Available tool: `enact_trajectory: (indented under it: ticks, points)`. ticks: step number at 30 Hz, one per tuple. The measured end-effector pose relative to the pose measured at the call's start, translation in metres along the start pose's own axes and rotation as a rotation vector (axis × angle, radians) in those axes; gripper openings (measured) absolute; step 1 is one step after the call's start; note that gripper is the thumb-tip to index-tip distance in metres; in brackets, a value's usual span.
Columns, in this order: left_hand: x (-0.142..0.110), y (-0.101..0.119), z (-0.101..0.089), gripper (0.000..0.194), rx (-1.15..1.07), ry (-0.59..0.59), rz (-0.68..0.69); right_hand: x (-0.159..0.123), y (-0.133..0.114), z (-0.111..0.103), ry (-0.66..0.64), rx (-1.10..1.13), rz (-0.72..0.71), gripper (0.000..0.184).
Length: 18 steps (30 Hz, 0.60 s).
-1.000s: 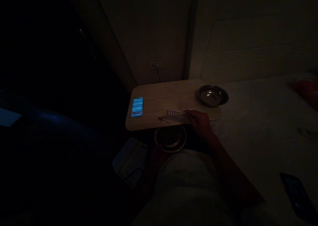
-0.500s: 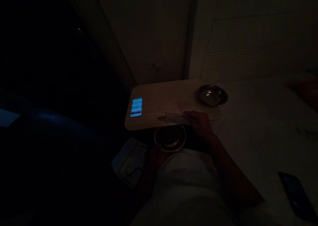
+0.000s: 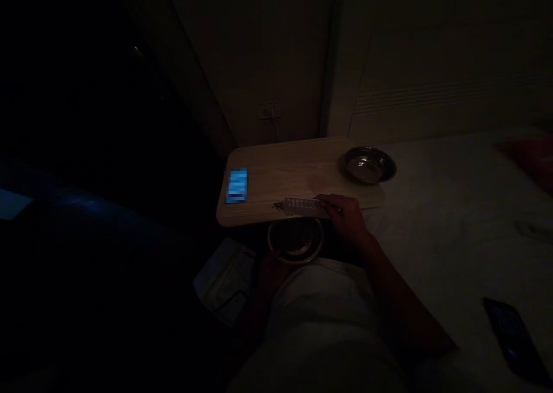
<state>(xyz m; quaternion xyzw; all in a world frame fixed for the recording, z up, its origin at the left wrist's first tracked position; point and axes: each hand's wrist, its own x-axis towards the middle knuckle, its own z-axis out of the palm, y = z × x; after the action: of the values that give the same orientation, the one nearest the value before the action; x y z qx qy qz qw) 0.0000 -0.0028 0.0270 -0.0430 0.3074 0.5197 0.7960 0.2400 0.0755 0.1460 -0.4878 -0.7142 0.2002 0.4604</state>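
Note:
In the dim head view, my right hand [image 3: 345, 214] is closed around one end of a flat, blade-like tool [image 3: 302, 206] with a row of slot-like marks. It lies low over the front edge of the wooden table [image 3: 276, 174], its far end beside a small scatter of dark grains [image 3: 277, 206]. Just below that edge is a round metal bowl [image 3: 320, 243] with dark contents. My left hand [image 3: 273, 269] grips the bowl's near left rim, its fingers mostly in shadow.
A second metal bowl [image 3: 370, 165] stands on the table's right end. A lit phone [image 3: 237, 185] rests at the left. A pale box or bag [image 3: 224, 280] is below left. On the white bed [image 3: 432, 226] at right lies a dark phone-like object [image 3: 514, 338]. A wall socket [image 3: 270, 112] is behind.
My right hand and the flat tool have shifted slightly left, toward the grains. My left hand and the bowl look still.

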Motion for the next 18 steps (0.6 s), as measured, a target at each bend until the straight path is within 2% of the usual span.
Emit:
enact_trajectory:
  ticks: [6,12,14,18]
  points:
    - [0.001,0.002,-0.001,0.047,0.035,0.027,-0.053,-0.003,0.002,-0.004,0.002,0.052,0.001,0.023]
    - [0.003,0.002,-0.009,0.045,0.071,0.006,-0.022,-0.007,0.008,-0.012,0.321,0.016,0.154,0.029]
    - [0.003,0.003,-0.008,0.047,0.053,0.007,-0.027,-0.008,0.007,-0.01,0.31,-0.009,0.171,0.03]
    - [-0.002,0.003,0.003,0.039,0.041,0.072,-0.031,-0.013,0.001,0.001,0.178,-0.031,0.196,0.03]
